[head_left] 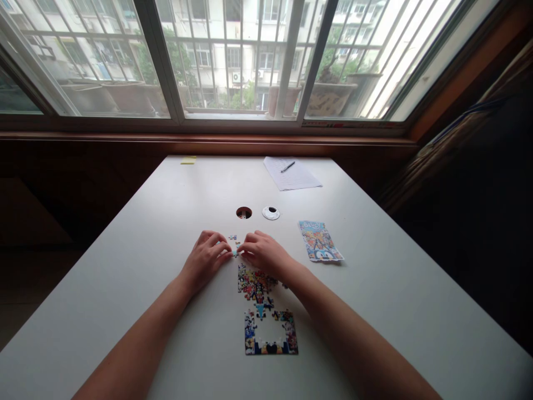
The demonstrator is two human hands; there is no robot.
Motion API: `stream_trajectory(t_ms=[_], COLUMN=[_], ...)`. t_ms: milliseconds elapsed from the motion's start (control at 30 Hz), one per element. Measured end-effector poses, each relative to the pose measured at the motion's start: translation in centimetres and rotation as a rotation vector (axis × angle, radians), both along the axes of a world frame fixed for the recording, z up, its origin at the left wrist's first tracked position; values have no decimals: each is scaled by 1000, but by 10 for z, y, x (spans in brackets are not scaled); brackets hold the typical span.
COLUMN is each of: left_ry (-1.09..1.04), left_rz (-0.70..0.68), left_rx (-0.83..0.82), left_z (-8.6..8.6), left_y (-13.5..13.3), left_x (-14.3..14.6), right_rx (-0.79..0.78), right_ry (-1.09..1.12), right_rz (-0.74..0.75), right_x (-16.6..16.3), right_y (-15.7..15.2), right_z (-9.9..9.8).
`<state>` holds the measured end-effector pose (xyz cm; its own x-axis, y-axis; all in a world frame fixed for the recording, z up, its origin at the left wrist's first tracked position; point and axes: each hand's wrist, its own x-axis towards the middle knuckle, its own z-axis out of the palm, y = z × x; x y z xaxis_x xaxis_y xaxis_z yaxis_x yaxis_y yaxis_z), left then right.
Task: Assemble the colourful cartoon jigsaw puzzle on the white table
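Observation:
My left hand [208,253] is closed, with its fingertips on the left edge of a small light-blue puzzle piece [235,253]. From the other side, my right hand [265,253] pinches at the same piece, and its fingers partly hide what lies below them. A few loose puzzle pieces [232,237] lie just beyond the fingertips. Nearer to me is a multicoloured joined section of jigsaw puzzle [252,283], partly covered by my right hand and wrist. Closest to me, a puzzle frame section [270,349] surrounds a gap where the white table shows.
The white table [125,278] carries a colourful picture sheet [320,241] at right. Further back are a cable hole [244,213], its round cover [271,213], paper sheets [293,176] with a pen [287,166], and a yellow sticky note [188,160]. A barred window stands behind.

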<state>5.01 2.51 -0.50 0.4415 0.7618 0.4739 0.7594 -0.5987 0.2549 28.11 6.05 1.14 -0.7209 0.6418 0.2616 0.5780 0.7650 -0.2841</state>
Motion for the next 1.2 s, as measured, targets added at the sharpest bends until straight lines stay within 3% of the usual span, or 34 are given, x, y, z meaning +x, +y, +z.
stream_trajectory(t_ms=[333, 733, 1200], left_ry=[-15, -288, -304], left_rz=[-9, 136, 122], left_rx=[2, 14, -25], left_z=[2, 6, 7], left_y=[-2, 2, 0], left_x=[3, -6, -6], right_rx=[14, 19, -14], right_ry=[12, -6, -42], right_rz=[9, -7, 35], right_x=[0, 9, 8], right_y=[-2, 1, -2], right_z=[0, 3, 7])
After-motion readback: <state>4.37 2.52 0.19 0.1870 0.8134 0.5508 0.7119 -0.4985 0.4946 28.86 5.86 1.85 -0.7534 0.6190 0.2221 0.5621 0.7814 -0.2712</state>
